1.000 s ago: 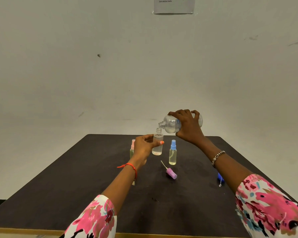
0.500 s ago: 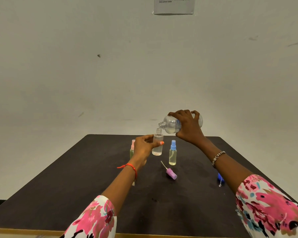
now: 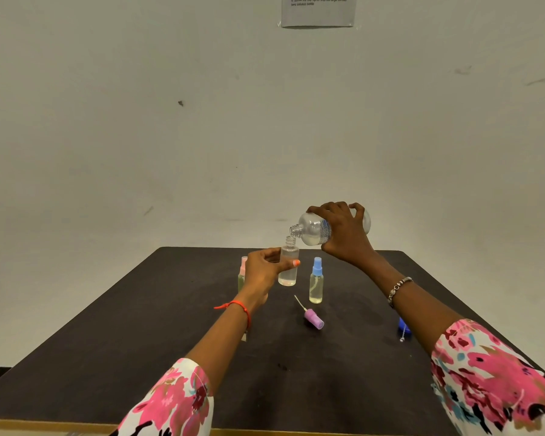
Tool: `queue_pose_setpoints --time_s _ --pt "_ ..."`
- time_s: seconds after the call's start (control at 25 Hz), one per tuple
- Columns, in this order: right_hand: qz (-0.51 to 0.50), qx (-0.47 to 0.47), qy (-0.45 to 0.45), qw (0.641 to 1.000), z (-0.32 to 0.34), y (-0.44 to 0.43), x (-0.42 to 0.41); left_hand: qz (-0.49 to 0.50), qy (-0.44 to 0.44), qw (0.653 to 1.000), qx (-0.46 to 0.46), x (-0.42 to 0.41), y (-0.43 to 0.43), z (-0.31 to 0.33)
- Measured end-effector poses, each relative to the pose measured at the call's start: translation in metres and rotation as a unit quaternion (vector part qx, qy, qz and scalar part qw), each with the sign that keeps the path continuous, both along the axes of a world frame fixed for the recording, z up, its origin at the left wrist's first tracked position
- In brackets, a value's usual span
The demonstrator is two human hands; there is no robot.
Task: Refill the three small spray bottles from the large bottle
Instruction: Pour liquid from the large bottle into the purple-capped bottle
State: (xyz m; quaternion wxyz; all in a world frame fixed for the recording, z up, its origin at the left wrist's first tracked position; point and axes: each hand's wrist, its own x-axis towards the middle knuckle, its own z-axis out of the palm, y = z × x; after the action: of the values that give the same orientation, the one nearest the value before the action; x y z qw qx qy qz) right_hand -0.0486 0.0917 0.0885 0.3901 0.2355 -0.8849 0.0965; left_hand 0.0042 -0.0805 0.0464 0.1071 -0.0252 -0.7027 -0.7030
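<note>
My right hand [image 3: 346, 234] grips the large clear bottle [image 3: 313, 229], tipped on its side with its open neck just above the mouth of an uncapped small bottle [image 3: 288, 264]. My left hand [image 3: 265, 270] holds that small bottle upright above the table; a little clear liquid sits at its bottom. A blue-capped spray bottle [image 3: 316, 281] stands to the right of it. A pink-capped spray bottle [image 3: 243, 272] stands partly hidden behind my left hand. A purple spray cap [image 3: 312, 317] with its tube lies on the dark table [image 3: 139, 341].
A blue cap [image 3: 403, 328] lies on the table at the right, partly hidden by my right forearm. A paper sheet [image 3: 318, 9] hangs on the white wall behind. The table's near edge runs along the bottom of the view.
</note>
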Motion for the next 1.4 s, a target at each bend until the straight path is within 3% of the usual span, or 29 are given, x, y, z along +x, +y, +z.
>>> queue_pose_setpoints --time_s 0.48,0.72,0.84,1.0,1.2,1.4 --pt "0.003 -0.019 -0.022 1.000 -0.005 0.002 -0.003 -0.003 0.003 1.000 0.005 -0.003 0.002 -0.004" --pt "0.020 -0.106 -0.085 0.991 -0.011 0.004 -0.006 -0.006 0.004 1.000 0.012 -0.005 0.002 -0.006" --pt "0.035 -0.242 -0.117 0.962 -0.012 0.008 -0.007 -0.006 -0.001 1.000 0.012 -0.006 0.002 -0.009" --pt "0.038 -0.420 -0.188 0.887 -0.022 0.024 -0.009 -0.006 -0.008 1.000 0.010 -0.010 0.002 -0.014" --pt "0.016 -0.486 -0.240 0.840 -0.054 0.047 -0.014 -0.009 -0.006 1.000 0.015 -0.012 0.001 -0.019" --pt "-0.014 -0.486 -0.256 0.836 -0.079 0.062 -0.022 -0.005 -0.020 1.000 0.009 -0.015 0.000 -0.026"
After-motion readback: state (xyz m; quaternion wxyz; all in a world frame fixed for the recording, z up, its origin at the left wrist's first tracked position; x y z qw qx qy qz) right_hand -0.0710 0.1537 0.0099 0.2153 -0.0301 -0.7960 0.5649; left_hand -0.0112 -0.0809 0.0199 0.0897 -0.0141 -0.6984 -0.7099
